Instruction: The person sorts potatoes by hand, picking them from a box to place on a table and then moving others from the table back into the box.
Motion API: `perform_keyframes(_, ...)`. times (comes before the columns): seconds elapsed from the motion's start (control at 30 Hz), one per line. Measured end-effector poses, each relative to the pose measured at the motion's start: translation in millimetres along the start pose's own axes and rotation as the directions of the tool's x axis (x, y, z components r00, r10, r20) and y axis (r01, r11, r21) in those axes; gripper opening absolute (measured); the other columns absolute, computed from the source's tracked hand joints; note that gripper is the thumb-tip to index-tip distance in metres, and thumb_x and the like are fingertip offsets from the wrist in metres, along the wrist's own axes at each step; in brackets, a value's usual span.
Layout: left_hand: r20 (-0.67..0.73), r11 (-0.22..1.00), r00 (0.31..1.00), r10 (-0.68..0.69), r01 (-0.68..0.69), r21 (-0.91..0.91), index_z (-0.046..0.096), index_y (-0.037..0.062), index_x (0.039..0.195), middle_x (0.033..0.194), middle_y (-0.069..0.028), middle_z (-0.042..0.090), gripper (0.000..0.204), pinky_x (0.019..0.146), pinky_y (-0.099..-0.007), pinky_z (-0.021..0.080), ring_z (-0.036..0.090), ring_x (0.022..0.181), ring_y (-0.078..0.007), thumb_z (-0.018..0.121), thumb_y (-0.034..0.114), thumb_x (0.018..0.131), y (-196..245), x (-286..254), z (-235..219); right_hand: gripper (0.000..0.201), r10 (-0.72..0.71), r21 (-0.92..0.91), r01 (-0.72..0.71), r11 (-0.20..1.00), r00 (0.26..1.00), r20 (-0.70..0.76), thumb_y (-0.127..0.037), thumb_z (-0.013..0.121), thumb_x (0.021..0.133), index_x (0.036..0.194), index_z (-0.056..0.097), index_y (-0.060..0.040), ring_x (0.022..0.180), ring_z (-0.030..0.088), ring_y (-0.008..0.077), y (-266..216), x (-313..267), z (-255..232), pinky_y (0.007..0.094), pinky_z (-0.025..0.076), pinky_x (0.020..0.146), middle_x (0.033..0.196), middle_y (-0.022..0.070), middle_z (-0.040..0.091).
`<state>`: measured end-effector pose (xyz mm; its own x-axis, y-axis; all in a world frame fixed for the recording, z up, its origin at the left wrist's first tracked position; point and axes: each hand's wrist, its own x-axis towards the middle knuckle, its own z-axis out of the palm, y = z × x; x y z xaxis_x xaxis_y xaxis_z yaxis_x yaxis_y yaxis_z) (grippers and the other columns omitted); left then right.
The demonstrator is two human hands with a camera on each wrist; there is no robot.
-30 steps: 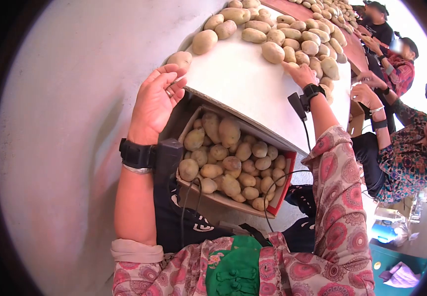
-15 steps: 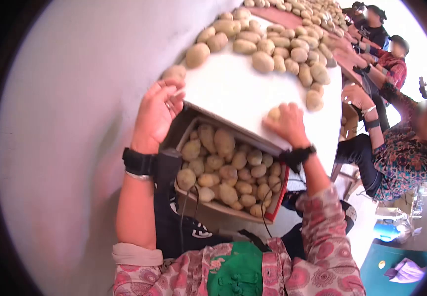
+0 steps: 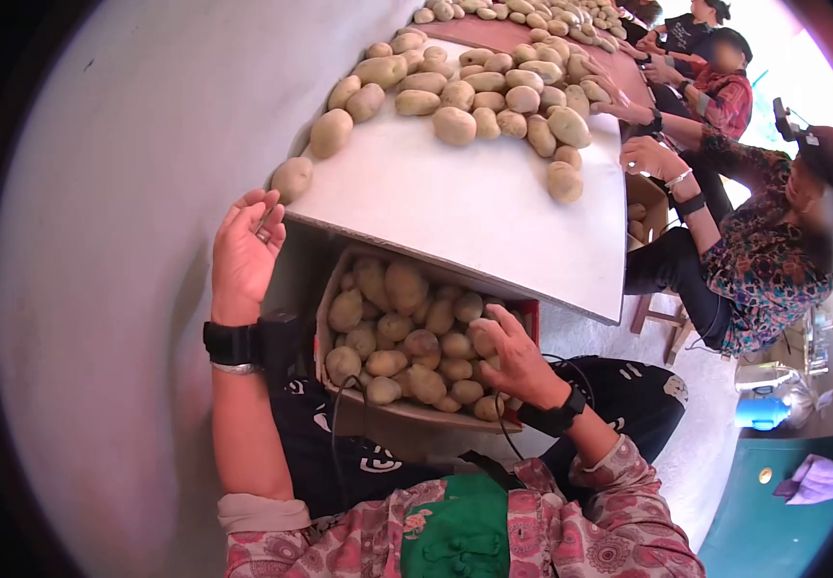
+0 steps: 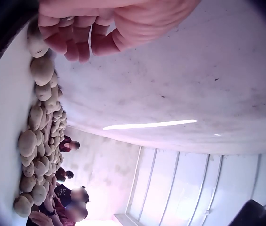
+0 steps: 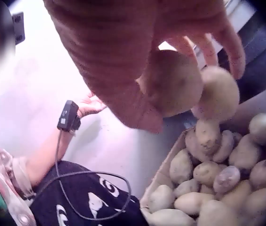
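Note:
My right hand is over the cardboard box of potatoes, fingers spread. In the right wrist view one potato lies against the thumb, with a bright gap between it and the palm. A second potato hangs just beyond it, below the fingertips. My left hand is raised by the table's near left corner, its fingers loosely bent and holding nothing. Right by its fingertips a potato sits at the table edge against the wall.
A white tabletop carries a pile of potatoes at its far end. The wall borders the left side. Another person sits at the right near a second box. A cable loops from my left wrist.
My right hand has come from the potato pile, over a potato near the table's front edge, and down to the box. The left hand stays by the corner potato as the view shifts.

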<state>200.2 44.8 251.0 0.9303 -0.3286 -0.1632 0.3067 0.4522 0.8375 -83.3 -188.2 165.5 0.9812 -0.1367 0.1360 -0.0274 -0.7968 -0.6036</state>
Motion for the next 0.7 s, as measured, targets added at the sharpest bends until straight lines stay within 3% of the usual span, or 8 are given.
perform_keyframes(0.1, 0.030, 0.999, 0.999, -0.026, 0.026, 0.019, 0.055, 0.0064, 0.108, 0.107, -0.0056, 0.061, 0.020, 0.077, -0.0265, 0.047, 0.058, 0.092, -0.0141, 0.055, 0.008, 0.088, -5, 4, -7, 0.049, 0.163, 0.100, -0.185, 0.978, 0.966, 0.199, -0.008, 0.066, 0.069, 0.116, 0.053, -0.0058, 0.116, 0.048, 0.0383, 10, -3, -13, 0.0422, 0.042, 0.098, 0.128, 0.0217, 0.046)
perform_keyframes(0.17, 0.058, 0.999, 0.998, -0.035, 0.034, 0.024, 0.055, 0.0073, 0.109, 0.109, -0.0056, 0.061, 0.022, 0.079, -0.0272, 0.047, 0.058, 0.095, -0.0144, 0.057, 0.009, 0.087, -5, 8, -8, 0.045, -0.004, 0.057, 0.007, 0.998, 0.999, -0.045, -0.008, 0.066, 0.071, 0.114, 0.056, -0.0054, 0.109, 0.055, 0.0325, 27, 2, -22, 0.0400, 0.047, 0.090, 0.119, 0.0180, 0.054)
perform_keyframes(0.2, 0.063, 0.999, 0.998, -0.031, 0.030, 0.021, 0.055, 0.0075, 0.109, 0.109, -0.0053, 0.061, 0.022, 0.079, -0.0272, 0.048, 0.058, 0.095, -0.0145, 0.057, 0.009, 0.087, -6, 8, -8, 0.045, -0.003, 0.058, 0.006, 0.998, 0.999, -0.044, -0.008, 0.066, 0.071, 0.114, 0.056, -0.0054, 0.109, 0.055, 0.0325, 28, 9, -33, 0.0400, 0.047, 0.090, 0.119, 0.0180, 0.054)
perform_keyframes(0.27, 0.071, 0.999, 0.997, -0.038, 0.036, 0.027, 0.055, 0.0076, 0.109, 0.109, -0.0051, 0.061, 0.022, 0.079, -0.0273, 0.048, 0.058, 0.095, -0.0145, 0.057, 0.009, 0.087, -9, 7, -6, 0.038, 0.243, 0.243, -0.191, 0.951, 0.949, -0.203, -0.011, 0.069, 0.072, 0.109, 0.059, -0.0046, 0.090, 0.058, 0.0313, 31, 26, -60, 0.0393, 0.049, 0.079, 0.110, 0.0164, 0.057)
perform_keyframes(0.33, 0.081, 0.998, 0.996, -0.047, 0.044, 0.044, 0.055, 0.0079, 0.109, 0.109, -0.0048, 0.061, 0.022, 0.078, -0.0272, 0.048, 0.058, 0.095, -0.0143, 0.057, 0.009, 0.087, -9, 8, -4, 0.041, 0.163, 0.069, -0.148, 0.987, 0.910, -0.382, -0.014, 0.071, 0.073, 0.111, 0.057, -0.0036, 0.091, 0.057, 0.0296, 54, 46, -80, 0.0384, 0.048, 0.079, 0.109, 0.0175, 0.056)
perform_keyframes(0.47, 0.094, 0.997, 0.994, -0.058, 0.054, 0.048, 0.055, 0.0083, 0.109, 0.109, -0.0045, 0.061, 0.021, 0.078, -0.0275, 0.048, 0.058, 0.095, -0.0142, 0.057, 0.010, 0.088, -14, 7, -2, 0.060, 0.177, -0.137, -0.303, 0.943, 0.806, -0.565, -0.025, 0.074, 0.074, 0.120, 0.047, 0.0015, 0.105, 0.054, 0.0363, 120, 97, -109, 0.0413, 0.044, 0.090, 0.113, 0.0245, 0.054)
perform_keyframes(0.6, 0.082, 0.995, 0.995, -0.058, 0.052, 0.083, 0.055, 0.0085, 0.110, 0.109, -0.0042, 0.061, 0.022, 0.079, -0.0277, 0.048, 0.058, 0.096, -0.0145, 0.058, 0.010, 0.088, -13, 12, 2, 0.080, 0.505, 0.029, -0.578, 0.815, 0.685, -0.526, -0.045, 0.078, 0.068, 0.120, 0.044, 0.0049, 0.110, 0.054, 0.0386, 151, 143, -119, 0.0416, 0.044, 0.093, 0.115, 0.0284, 0.055)
perform_keyframes(0.7, 0.109, 0.997, 0.992, -0.058, 0.052, 0.064, 0.054, 0.0076, 0.110, 0.111, -0.0061, 0.061, 0.022, 0.079, -0.0282, 0.048, 0.058, 0.097, -0.0159, 0.057, 0.010, 0.089, -13, 13, -4, 0.079, 0.538, 0.028, -0.606, 0.795, 0.682, -0.496, -0.045, 0.079, 0.066, 0.118, 0.046, 0.0040, 0.101, 0.060, 0.0375, 164, 150, -108, 0.0407, 0.047, 0.089, 0.107, 0.0264, 0.061)
